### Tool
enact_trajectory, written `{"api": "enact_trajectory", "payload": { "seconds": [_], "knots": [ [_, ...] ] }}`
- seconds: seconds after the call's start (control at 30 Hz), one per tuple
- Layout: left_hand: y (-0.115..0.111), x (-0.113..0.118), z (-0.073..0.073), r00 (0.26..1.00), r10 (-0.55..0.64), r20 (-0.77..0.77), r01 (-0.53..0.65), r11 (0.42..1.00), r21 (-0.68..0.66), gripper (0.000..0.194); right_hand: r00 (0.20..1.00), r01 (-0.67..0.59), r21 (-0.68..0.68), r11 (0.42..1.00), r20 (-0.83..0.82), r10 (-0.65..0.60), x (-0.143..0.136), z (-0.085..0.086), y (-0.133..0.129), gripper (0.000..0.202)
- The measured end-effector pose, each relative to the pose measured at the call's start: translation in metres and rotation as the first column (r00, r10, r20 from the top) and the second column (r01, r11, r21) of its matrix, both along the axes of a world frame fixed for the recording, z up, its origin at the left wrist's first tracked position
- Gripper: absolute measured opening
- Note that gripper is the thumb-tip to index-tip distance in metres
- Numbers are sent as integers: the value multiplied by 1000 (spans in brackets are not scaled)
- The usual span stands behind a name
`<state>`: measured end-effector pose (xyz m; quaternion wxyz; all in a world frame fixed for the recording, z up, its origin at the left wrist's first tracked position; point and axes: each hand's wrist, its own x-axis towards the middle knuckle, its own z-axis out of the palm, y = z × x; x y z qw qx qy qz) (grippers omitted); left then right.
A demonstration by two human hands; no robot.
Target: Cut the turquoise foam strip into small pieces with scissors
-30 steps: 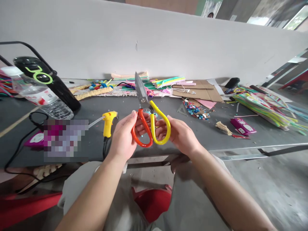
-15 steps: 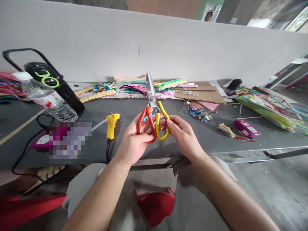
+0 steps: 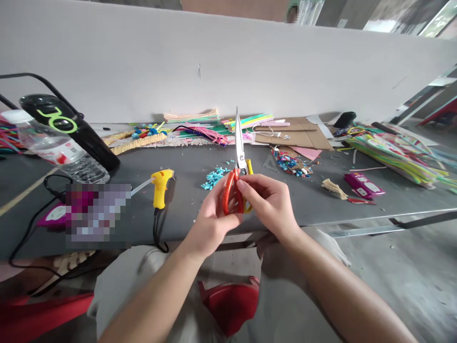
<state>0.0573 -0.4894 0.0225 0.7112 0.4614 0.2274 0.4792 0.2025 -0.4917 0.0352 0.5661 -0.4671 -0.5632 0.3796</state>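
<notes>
A pair of scissors (image 3: 240, 143) points away from me, its blades closed together and its handles red and yellow. My left hand (image 3: 211, 221) is wrapped round the red handle. The fingers of my right hand (image 3: 272, 202) pinch the handles from the other side, partly covering the yellow one. Just beyond my left hand lies a small heap of light blue cut pieces (image 3: 214, 177) on the dark table (image 3: 185, 200). To the left, a yellow glue gun (image 3: 162, 188) rests on the tabletop with a clear stick in its back.
A water bottle (image 3: 59, 152) and a black flask (image 3: 85, 138) stand at the left. Bundles of pipe cleaners (image 3: 389, 155) lie at the right, near a purple packet (image 3: 364, 186). Cardboard (image 3: 296, 133) lies at the back, by a pile of mixed scraps (image 3: 291, 162).
The scissors have turned edgewise and shifted right, and their handles have come closer together. My right hand has moved further over the handles. The blue pieces are now more exposed.
</notes>
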Motion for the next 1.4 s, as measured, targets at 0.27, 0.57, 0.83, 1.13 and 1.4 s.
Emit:
{"api": "enact_trajectory", "payload": {
  "seconds": [0.27, 0.57, 0.83, 1.13, 1.4],
  "knots": [
    [1, -1, -2, 1000, 14, -22, -14, 1000, -6, 69, 985, -65, -72, 995, -166, 52, -1, 2, 1, 20],
    [3, 1, -2, 997, 48, -53, -48, 999, 1, 70, 973, -18, -104, 994, -232, -6, -10, -1, 1, 14],
    [0, 2, 7, 1000, 31, -1, -31, 998, -56, 70, 998, 1, -33, 999, -58, -3, -3, 2, 0, 17],
    [7, -13, 13, 986, 39, 162, -7, 981, -192, 47, 971, -237, 13, 971, 0, 237, 27, 18, -5, 30],
    [15, -25, 24, 971, 147, 187, -95, 960, -262, 49, 327, -867, -286, 408, 292, 899, 44, 21, -3, 25]
  ]
}}
